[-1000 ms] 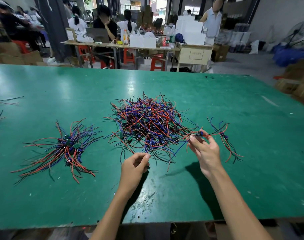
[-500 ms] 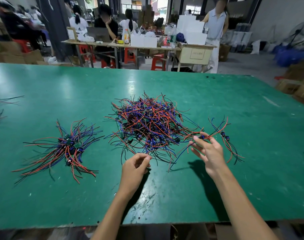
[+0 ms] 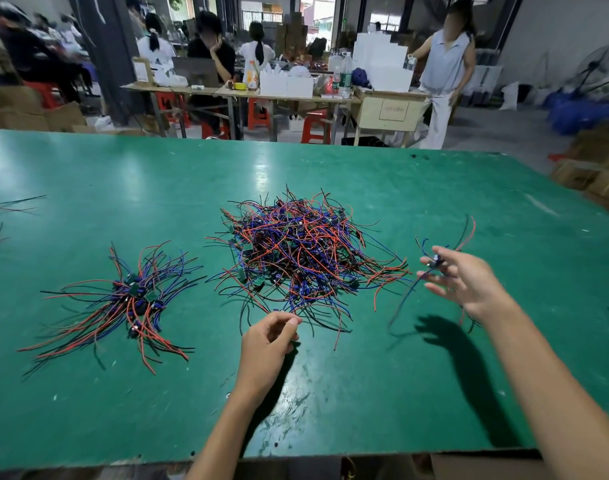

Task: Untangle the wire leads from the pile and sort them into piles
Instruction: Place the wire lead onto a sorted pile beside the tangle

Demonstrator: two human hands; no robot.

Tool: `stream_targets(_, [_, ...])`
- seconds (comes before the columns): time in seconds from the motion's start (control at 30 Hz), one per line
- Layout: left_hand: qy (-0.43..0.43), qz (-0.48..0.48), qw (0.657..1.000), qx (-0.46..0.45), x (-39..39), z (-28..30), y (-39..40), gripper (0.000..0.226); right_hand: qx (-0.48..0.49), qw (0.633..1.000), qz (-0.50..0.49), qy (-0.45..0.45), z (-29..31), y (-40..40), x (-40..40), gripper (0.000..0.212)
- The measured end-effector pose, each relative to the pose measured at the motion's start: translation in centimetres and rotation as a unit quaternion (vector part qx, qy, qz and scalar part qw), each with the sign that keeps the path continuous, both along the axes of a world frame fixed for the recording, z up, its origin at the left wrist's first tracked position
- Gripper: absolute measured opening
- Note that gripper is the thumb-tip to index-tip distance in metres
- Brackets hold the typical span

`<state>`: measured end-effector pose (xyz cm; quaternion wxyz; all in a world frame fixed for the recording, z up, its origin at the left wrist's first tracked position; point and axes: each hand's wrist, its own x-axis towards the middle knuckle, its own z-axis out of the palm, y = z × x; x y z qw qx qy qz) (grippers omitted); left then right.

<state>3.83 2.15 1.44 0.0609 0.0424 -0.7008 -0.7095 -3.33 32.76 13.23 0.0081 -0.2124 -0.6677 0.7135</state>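
The body of the person shows only as two arms that enter from the lower edge of the view. Both forearms are bare up to where the frame cuts them; no sleeve covers them. The left hand is bare, with no glove, no ring and no watch or band at the wrist. The right hand is bare in the same way, with short plain fingernails. The forearms are slim and smooth, and each one narrows toward the wrist.
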Motion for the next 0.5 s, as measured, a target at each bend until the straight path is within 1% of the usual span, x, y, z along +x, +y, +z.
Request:
stream_targets(0.07, [-0.002, 0.001, 1.000, 0.004, -0.1, 0.0, 0.0, 0.010, 0.120, 0.993, 0.011, 0.013, 1.9, 1.4, -1.9, 0.019])
stream_targets(0.13, [-0.003, 0.001, 1.000, 0.005, -0.2, -0.2, -0.1, 0.010, 0.228, 0.972, 0.019, 0.056, 3.5, 2.6, -3.9, 0.021])
stream_targets(0.23, [-0.001, 0.000, 1.000, 0.006, -0.4, -0.4, -0.1, 0.010, 0.373, 0.916, 0.012, 0.149, 4.9, 3.7, -6.2, 0.019])
stream_targets(0.3, [0.001, 0.004, 1.000, 0.004, -0.6, -0.5, 0.0, 0.010, 0.431, 0.882, 0.042, 0.184, 4.5, 3.8, -6.8, 0.019])
stream_targets(0.37, [0.005, 0.005, 1.000, -0.004, -0.7, -0.6, 0.0, 0.011, 0.477, 0.858, 0.088, 0.170, 2.2, 4.2, -6.9, 0.018])
stream_targets(0.43, [0.008, 0.001, 1.000, -0.008, -0.6, -0.7, -0.1, 0.012, 0.523, 0.835, 0.131, 0.109, -1.5, 5.3, -6.3, 0.019])
stream_targets(0.5, [0.009, -0.004, 1.000, -0.009, -0.6, -0.8, -0.2, 0.013, 0.565, 0.808, 0.166, 0.036, -5.2, 6.6, -4.9, 0.029])
